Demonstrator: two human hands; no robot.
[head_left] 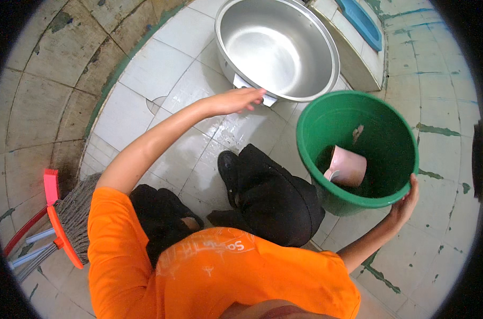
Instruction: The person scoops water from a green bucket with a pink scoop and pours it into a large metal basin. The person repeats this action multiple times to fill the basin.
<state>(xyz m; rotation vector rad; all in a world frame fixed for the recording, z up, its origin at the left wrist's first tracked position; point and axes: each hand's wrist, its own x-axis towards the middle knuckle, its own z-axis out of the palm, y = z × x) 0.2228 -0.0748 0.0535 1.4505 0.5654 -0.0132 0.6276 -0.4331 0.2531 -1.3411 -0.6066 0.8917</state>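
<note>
My left hand (235, 101) is stretched out by the side of a large round metal pot (228, 58), its fingers extended over the pot's pale side handle (269, 100). Whether the fingertips touch the handle I cannot tell. The pot's inside shows a bare, shiny bottom. At the right, a deep green bucket (382, 119) leans slightly, and my right hand (405, 201) grips its near right rim from outside. Inside the bucket lies a pink plastic dipper (349, 166), tipped on its side.
A grey string mop (78, 207) and an orange-red cleaning tool (63, 236) stand at the left wall. Beyond the bucket, a blue plastic object (362, 24) rests on a tiled ledge (353, 50). White floor tiles (167, 80) look wet between my feet and the pot.
</note>
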